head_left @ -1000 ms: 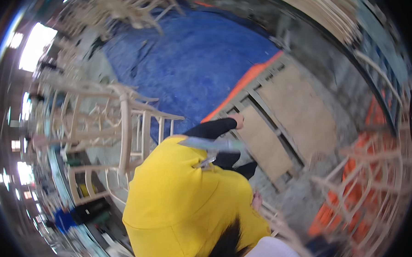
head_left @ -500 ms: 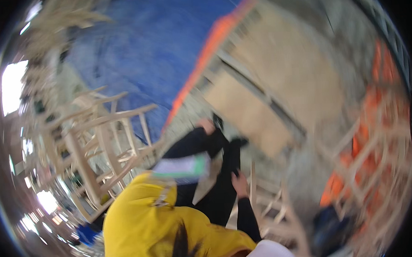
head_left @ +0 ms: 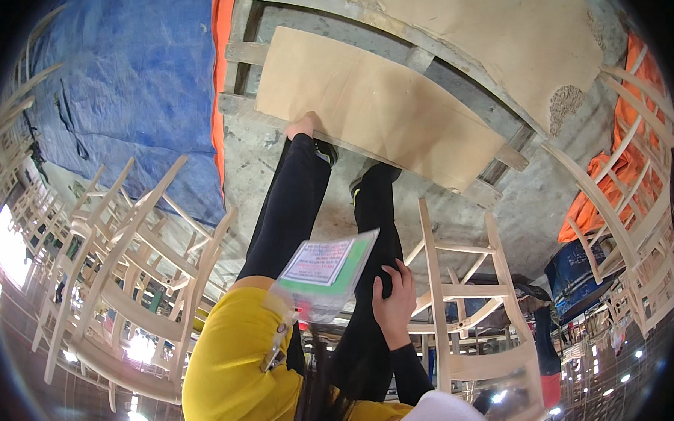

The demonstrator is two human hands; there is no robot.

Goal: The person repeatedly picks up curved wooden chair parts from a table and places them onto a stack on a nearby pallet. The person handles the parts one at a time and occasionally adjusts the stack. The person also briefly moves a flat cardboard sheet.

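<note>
A flat tan board (head_left: 377, 96) lies across a wooden pallet (head_left: 251, 52) on the floor in front of me. My left hand (head_left: 301, 126) reaches down to the near edge of this board, left of its middle, and is closed on it; the fingertips are partly hidden. Against my right leg rests my right hand (head_left: 395, 304), with fingers apart and nothing held. A card in a clear sleeve (head_left: 328, 267) dangles from my yellow top, over my legs.
Pale wooden chair frames stand at my left (head_left: 130, 295), close by my right (head_left: 468, 287) and farther right (head_left: 623, 228). A blue tarp (head_left: 129, 92) with an orange edge covers the far left floor. Another large tan sheet (head_left: 495, 38) lies beyond the board. Orange cloth (head_left: 585, 207) and a blue drum-like thing (head_left: 573, 275) are at right.
My view has turned and sharpened from a blur. My left hand now meets the board's edge; before, it was near my knee, short of the board. My right hand stays by my right leg.
</note>
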